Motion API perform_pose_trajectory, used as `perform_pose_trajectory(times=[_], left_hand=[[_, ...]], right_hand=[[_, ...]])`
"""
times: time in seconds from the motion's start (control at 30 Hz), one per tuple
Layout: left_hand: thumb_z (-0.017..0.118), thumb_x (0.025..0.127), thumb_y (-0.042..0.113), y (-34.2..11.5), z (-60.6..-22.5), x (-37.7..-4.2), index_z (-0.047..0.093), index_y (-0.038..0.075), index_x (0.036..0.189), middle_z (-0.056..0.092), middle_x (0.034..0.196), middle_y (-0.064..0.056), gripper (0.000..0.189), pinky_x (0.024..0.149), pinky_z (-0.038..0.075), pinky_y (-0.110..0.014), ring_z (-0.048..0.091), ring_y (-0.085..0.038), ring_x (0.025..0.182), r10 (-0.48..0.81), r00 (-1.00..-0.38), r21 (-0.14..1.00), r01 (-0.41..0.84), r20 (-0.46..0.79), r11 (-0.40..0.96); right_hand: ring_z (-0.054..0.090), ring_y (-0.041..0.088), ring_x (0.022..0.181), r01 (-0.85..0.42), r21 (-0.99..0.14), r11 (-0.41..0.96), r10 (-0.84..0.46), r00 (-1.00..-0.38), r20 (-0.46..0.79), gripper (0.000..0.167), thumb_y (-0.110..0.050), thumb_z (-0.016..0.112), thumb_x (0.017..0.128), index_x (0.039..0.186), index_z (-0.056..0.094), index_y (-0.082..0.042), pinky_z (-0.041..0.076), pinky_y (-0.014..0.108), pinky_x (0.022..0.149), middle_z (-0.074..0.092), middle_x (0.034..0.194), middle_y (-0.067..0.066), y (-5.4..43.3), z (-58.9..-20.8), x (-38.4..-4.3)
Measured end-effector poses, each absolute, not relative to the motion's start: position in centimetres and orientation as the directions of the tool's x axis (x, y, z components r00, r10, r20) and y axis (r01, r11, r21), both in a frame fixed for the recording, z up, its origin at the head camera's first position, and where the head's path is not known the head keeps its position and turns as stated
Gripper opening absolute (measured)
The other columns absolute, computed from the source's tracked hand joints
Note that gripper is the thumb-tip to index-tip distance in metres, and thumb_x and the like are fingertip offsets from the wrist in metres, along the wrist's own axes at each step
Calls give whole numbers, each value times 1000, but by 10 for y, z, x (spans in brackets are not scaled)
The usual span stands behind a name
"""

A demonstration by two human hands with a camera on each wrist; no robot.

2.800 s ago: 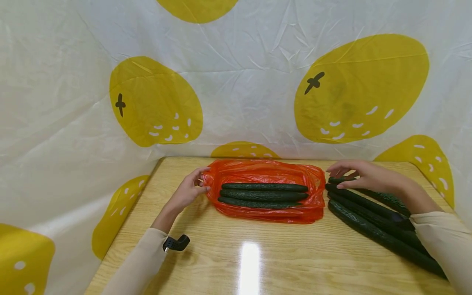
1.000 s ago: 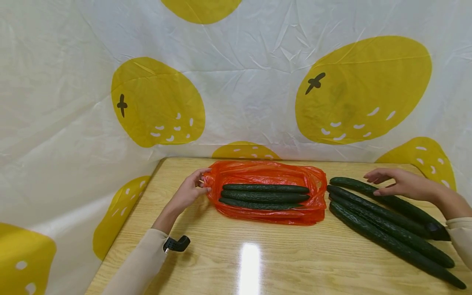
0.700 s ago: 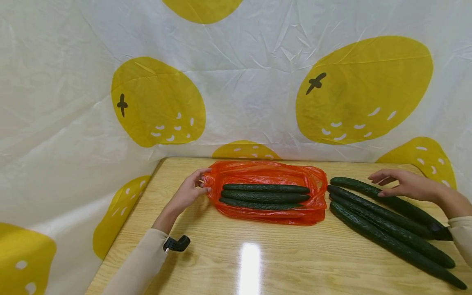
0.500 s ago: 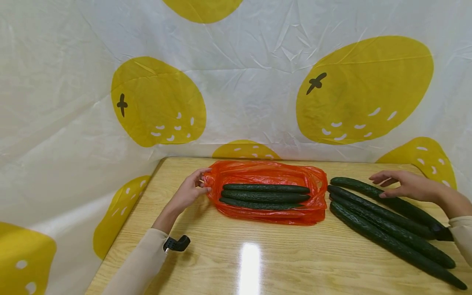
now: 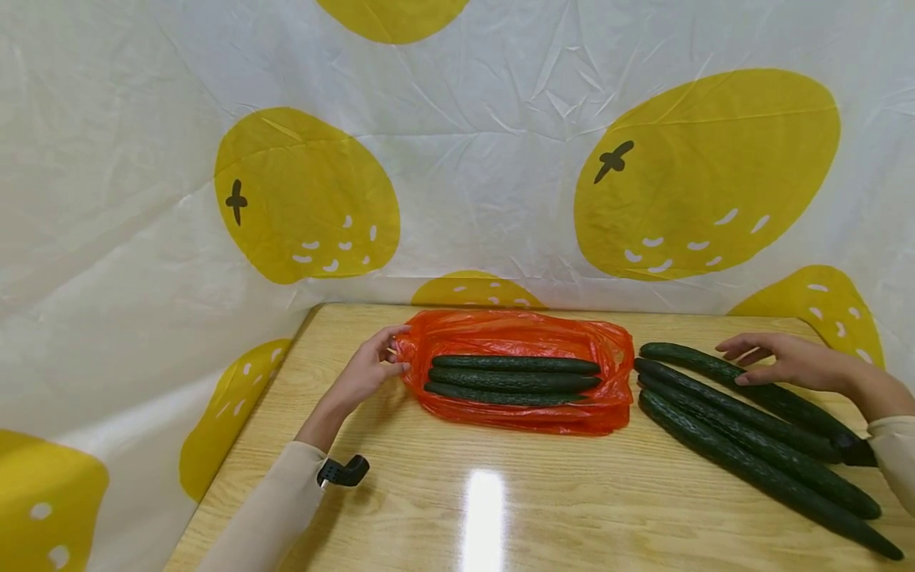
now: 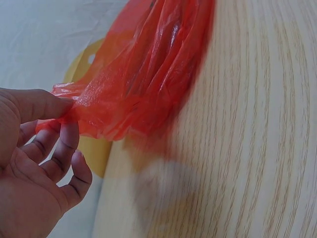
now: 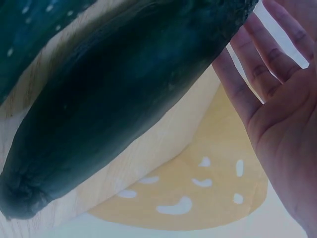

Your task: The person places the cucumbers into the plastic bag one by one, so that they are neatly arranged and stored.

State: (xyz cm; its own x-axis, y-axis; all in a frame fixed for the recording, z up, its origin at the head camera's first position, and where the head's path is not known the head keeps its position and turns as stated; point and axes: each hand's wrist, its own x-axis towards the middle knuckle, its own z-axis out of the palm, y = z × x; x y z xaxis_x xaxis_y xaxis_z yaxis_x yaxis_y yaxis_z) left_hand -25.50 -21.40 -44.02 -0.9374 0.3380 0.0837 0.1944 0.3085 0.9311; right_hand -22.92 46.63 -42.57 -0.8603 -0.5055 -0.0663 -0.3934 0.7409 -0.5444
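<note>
A red plastic bag (image 5: 493, 334) lies on the table, with three dark green cucumbers (image 5: 515, 381) side by side on it. My left hand (image 5: 366, 367) is at the bag's left end. In the left wrist view, its thumb and index finger pinch the gathered red plastic (image 6: 133, 99). To the right of the bag several more cucumbers lie slanted in a bunch. Over the farthest cucumber (image 5: 693, 362) hovers my right hand (image 5: 793, 361), thumb and fingers apart. Up close in the right wrist view, its fingers (image 7: 262, 64) extend behind a cucumber (image 7: 114, 104); whether they touch it I cannot tell.
The wooden table (image 5: 400, 500) carries a bright light reflection near its front. A white cloth (image 5: 479, 191) printed with yellow fruit hangs behind and at the left. A black band (image 5: 343, 470) sits on the left wrist.
My right hand has moved right, from beside the bag's right end to over the far loose cucumber, and barely shifts in the last half second. My left hand and the bag stay put.
</note>
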Motion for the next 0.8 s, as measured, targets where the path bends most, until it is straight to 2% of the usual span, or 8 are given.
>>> perform_pose_trajectory(times=[0.3,0.53,0.67,0.8], left_hand=[[67,90,-9,-215,-439,-255,47,4,148,53,106,-14,63,67,47,-22,50,-22,85,334,-939,929,192,80,315],[68,90,-9,-215,-439,-256,48,5,148,53,106,-15,63,67,46,-22,49,-23,84,334,-939,930,193,82,312],[68,90,-8,-216,-440,-256,48,4,147,52,105,-15,62,67,46,-22,49,-23,84,335,-938,928,197,86,315],[68,90,-8,-216,-440,-256,48,4,147,53,106,-15,62,67,47,-22,49,-23,84,335,-939,930,193,82,312]], right_hand=[[58,-5,103,-386,-542,747,-523,-844,-120,44,-9,69,96,136,56,3,53,22,74,64,123,11,467,-426,-232],[54,-11,104,-333,-566,754,-509,-842,-182,45,-12,67,97,135,55,7,53,22,75,60,127,28,467,-425,-232],[52,-14,105,-309,-584,750,-509,-835,-211,46,-13,66,98,137,53,9,53,21,76,57,129,34,468,-425,-233],[51,-14,105,-322,-571,755,-510,-836,-202,44,-12,67,98,135,54,9,52,20,75,58,128,33,469,-425,-233]])
